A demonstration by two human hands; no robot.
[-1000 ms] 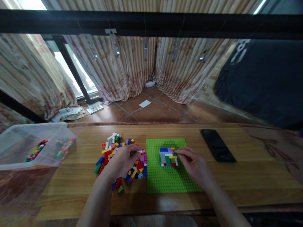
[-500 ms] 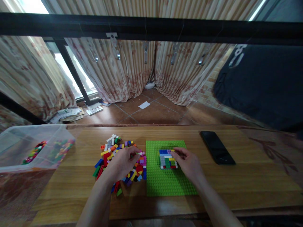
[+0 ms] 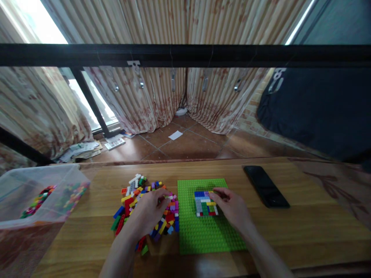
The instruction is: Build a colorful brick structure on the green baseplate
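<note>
Over a loose pile of small toy bricks (image 3: 127, 206) is my left hand (image 3: 152, 208), its thumb and curled fingers close together. Whatever may be between those fingertips is hidden. A low block build (image 3: 205, 202) of blue, grey, white, green, yellow and red bricks sits on a green studded baseplate (image 3: 194, 239). My right hand (image 3: 232, 204) holds the build at its upper right corner, with the thumb in front and the fingers behind. Part of the build's right side is covered by that hand.
A black phone (image 3: 266, 186) lies on the wooden table (image 3: 313, 231) to the right. At the left stands a clear plastic bin (image 3: 66, 172) with more bricks inside. A dark horizontal bar (image 3: 185, 56) with hanging hooks crosses beyond the table.
The whole view has shifted, with the table and bar sitting lower in the picture. Both hands stay almost where they were over the pile and at the build.
</note>
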